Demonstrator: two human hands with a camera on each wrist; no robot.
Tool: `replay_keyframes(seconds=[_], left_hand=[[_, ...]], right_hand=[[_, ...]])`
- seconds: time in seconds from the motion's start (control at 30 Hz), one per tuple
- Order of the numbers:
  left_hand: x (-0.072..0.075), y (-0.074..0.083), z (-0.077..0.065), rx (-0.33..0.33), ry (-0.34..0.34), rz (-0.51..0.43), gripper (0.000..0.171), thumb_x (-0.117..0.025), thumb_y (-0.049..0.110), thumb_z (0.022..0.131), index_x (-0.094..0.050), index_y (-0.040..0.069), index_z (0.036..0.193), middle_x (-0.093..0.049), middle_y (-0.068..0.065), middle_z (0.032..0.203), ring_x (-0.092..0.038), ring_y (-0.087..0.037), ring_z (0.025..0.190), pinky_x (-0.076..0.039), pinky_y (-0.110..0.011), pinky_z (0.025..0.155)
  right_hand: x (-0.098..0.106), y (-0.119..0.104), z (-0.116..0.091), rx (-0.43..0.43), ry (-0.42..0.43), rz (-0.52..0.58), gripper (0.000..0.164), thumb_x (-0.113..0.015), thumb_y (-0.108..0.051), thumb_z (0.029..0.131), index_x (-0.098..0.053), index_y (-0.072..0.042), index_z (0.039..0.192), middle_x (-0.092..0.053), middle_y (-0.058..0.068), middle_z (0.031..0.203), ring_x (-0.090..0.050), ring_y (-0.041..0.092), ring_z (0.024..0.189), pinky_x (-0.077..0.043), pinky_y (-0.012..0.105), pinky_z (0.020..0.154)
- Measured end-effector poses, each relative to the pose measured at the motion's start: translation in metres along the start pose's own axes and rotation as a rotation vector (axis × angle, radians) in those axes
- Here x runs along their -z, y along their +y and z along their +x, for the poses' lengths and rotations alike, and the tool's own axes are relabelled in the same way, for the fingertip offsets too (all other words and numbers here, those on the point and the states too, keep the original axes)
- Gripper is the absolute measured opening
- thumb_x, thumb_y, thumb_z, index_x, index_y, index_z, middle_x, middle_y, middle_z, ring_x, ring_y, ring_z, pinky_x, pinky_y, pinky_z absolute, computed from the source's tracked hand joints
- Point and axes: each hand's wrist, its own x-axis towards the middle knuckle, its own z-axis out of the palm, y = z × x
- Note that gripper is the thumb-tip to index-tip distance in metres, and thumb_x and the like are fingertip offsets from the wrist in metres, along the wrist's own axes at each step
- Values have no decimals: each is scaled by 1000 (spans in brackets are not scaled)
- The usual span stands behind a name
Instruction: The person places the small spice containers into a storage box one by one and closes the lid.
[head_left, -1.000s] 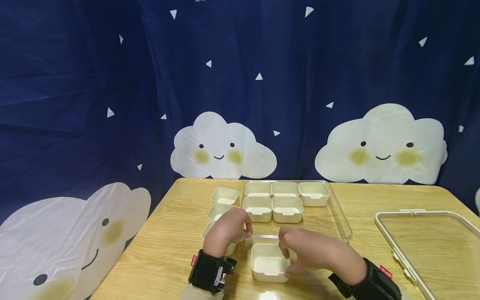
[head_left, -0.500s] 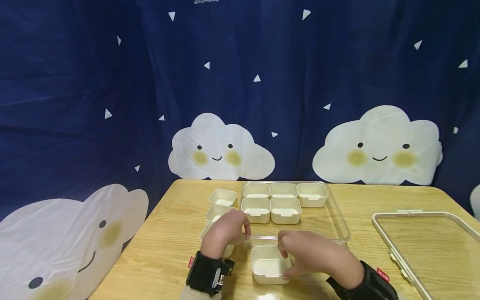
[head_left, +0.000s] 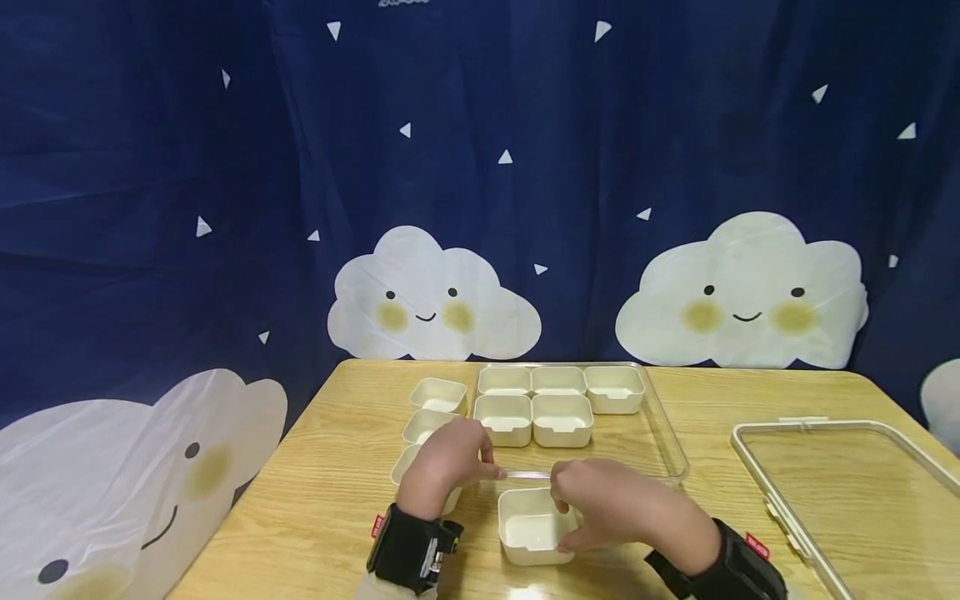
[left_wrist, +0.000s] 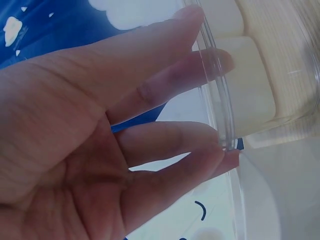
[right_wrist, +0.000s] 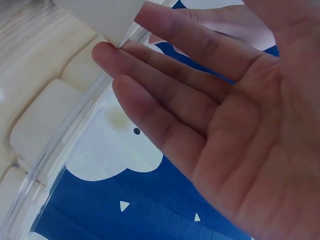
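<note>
A cream open-topped bin (head_left: pixel 528 553) sits upright at the near side of the table, in front of a clear plastic box (head_left: pixel 528 475). My right hand (head_left: pixel 618 502) holds the bin by its right side, thumb at the front and fingers at the back corner. In the right wrist view, fingertips (right_wrist: pixel 107 55) touch a corner of the bin (right_wrist: pixel 102 15). My left hand (head_left: pixel 453 458) pinches the box's front rim (left_wrist: pixel 225 100) near its left corner. Several similar bins (head_left: pixel 562 433) stand inside the box, in two rows at its back and left.
Left of the box stands a column of several cream bins (head_left: pixel 438 395), partly hidden by my left hand. A clear panel with a white frame and clips (head_left: pixel 862 423) lies at the right of the wooden table (head_left: pixel 322 492). A dark blue curtain with clouds hangs behind.
The head view has shifted slightly, moving the scene a little to the left. Both hands keep their holds, and the bins have not visibly moved on the table.
</note>
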Motion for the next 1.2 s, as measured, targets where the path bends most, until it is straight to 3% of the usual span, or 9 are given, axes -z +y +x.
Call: replay_keyframes(seconds=[0.27, 0.47, 0.6, 0.7, 1.0, 1.2], left_hand=[[1, -1, -1, -31, 31, 16, 33, -90, 25, 75, -66, 14, 56, -55, 8, 62, -47, -9, 62, -42, -25, 60], [3, -1, -2, -16, 23, 0, 32, -90, 24, 77, -66, 14, 57, -55, 7, 63, -47, -10, 62, -41, -26, 60], [5, -1, -1, -5, 18, -3, 31, -90, 24, 77, -67, 14, 58, -55, 7, 63, -47, -11, 63, -41, -27, 61], [5, -1, -1, -10, 20, -5, 32, -90, 23, 77, -67, 13, 57, -55, 7, 63, -47, -11, 63, -41, -27, 60], [1, -1, -1, -29, 26, -8, 33, -89, 23, 77, -65, 14, 56, -52, 8, 61, -45, -9, 61, -39, -25, 58], [1, 0, -2, -30, 22, -14, 33, -89, 24, 78, -66, 14, 56, -53, 8, 61, -45, -9, 61, -40, -25, 58]], right_hand=[[9, 5, -5, 54, 18, 23, 27, -87, -27, 72, -64, -14, 78, -55, -12, 82, -49, 2, 66, -47, 21, 62], [29, 16, -14, 61, 59, 53, 20, -86, -27, 73, -71, -13, 77, -58, -11, 88, -53, 3, 71, -50, 24, 65], [45, 25, -23, 26, 83, 99, 17, -85, -29, 77, -75, -15, 80, -67, 2, 105, -66, 17, 87, -56, 34, 76], [54, 33, -30, -5, 100, 107, 17, -85, -30, 80, -75, -17, 83, -68, 12, 116, -69, 29, 100, -56, 41, 83], [62, 52, -42, -39, 167, 82, 16, -85, -30, 80, -74, -18, 81, -69, 15, 113, -68, 34, 101, -55, 48, 85], [63, 69, -50, -111, 181, 73, 17, -87, -27, 78, -74, -16, 80, -69, 19, 113, -68, 38, 99, -55, 49, 82]])
